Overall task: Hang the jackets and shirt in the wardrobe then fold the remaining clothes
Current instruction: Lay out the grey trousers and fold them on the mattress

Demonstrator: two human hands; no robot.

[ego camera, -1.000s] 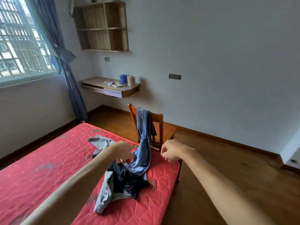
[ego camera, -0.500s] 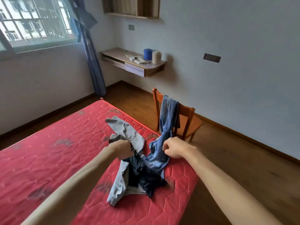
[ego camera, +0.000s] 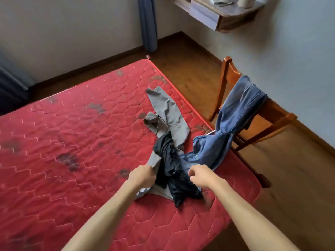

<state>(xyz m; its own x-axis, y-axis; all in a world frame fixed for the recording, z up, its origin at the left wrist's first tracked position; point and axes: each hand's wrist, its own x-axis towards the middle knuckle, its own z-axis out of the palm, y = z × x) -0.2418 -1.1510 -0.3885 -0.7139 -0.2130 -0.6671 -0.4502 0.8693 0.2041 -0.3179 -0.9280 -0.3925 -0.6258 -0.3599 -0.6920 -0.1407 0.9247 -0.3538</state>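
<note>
A heap of clothes lies near the right edge of the red mattress (ego camera: pixel 76 138). Grey trousers (ego camera: pixel 168 113) stretch away from me, with a crumpled black garment (ego camera: pixel 174 171) lying over them. Blue jeans (ego camera: pixel 233 120) hang from the back of a wooden chair (ego camera: pixel 272 113) down onto the bed. My left hand (ego camera: pixel 142 175) grips the near edge of the grey trousers beside the black garment. My right hand (ego camera: pixel 201 175) has its fingers curled over the black garment and the jeans' lower end; whether it holds cloth is unclear.
The chair stands on the wooden floor (ego camera: pixel 290 178) close against the bed's right side. A wall-mounted desk (ego camera: pixel 217 15) with small items is at the top. A blue curtain (ego camera: pixel 147 22) hangs in the far corner.
My view has tilted down toward the bed and come closer. Both hands have dropped lower onto the pile, the left now on the grey trousers' edge.
</note>
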